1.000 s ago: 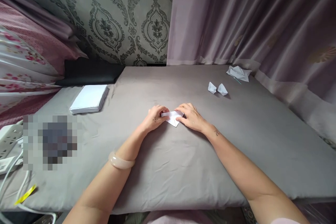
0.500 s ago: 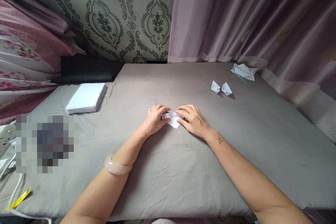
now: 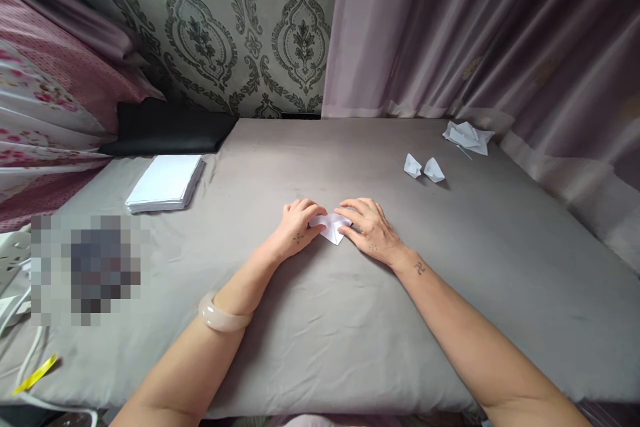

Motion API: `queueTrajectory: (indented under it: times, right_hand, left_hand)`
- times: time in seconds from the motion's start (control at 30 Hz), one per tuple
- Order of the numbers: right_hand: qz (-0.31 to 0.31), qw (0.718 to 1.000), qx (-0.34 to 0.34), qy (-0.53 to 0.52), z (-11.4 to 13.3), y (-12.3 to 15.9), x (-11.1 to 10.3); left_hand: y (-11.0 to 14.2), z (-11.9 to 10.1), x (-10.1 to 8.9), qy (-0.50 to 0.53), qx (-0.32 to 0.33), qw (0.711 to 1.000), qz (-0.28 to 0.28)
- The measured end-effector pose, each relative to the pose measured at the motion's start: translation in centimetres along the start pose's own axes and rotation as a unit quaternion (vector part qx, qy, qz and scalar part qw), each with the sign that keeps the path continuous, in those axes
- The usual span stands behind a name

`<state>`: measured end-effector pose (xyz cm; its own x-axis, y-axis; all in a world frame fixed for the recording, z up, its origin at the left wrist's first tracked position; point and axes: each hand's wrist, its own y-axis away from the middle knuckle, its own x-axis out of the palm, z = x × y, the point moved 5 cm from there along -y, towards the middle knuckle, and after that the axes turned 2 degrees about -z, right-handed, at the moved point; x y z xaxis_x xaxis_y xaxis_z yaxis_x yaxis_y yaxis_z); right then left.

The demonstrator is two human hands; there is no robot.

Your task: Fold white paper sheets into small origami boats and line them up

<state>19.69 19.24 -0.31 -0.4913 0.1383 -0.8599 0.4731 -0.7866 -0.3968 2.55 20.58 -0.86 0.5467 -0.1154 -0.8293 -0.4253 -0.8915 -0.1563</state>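
Observation:
Between both hands is a small folded piece of white paper (image 3: pixel 332 229), its point toward me and a crease running down to that point. My left hand (image 3: pixel 299 225) pinches the paper's left end between thumb and fingers. On the right end, the thumb and fingers of my right hand (image 3: pixel 369 227) close on it the same way. The fingertips cover both ends of the paper. Two small folded paper shapes (image 3: pixel 434 170) stand beyond my right hand, side by side.
A stack of white paper (image 3: pixel 165 181) lies at the left, before a black cloth (image 3: pixel 170 128). More folded paper (image 3: pixel 469 137) rests at the far right near the curtain (image 3: pixel 425 33). Cables, a yellow strip (image 3: pixel 36 373) and a blurred patch occupy the near left of the grey-covered table (image 3: pixel 300 347).
The camera view has shifted slightly, so the surroundings sit a little differently. Both hands keep hold of the folded paper, with only slight finger movement.

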Motion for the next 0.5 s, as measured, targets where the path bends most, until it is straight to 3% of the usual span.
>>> queueTrajectory:
  times: [0.5]
  right_hand:
    - [0.011,1.000,-0.004,0.010,0.05,-0.04,0.06]
  left_hand:
    - [0.09,-0.08,0.07,-0.056,0.045,0.997,-0.028]
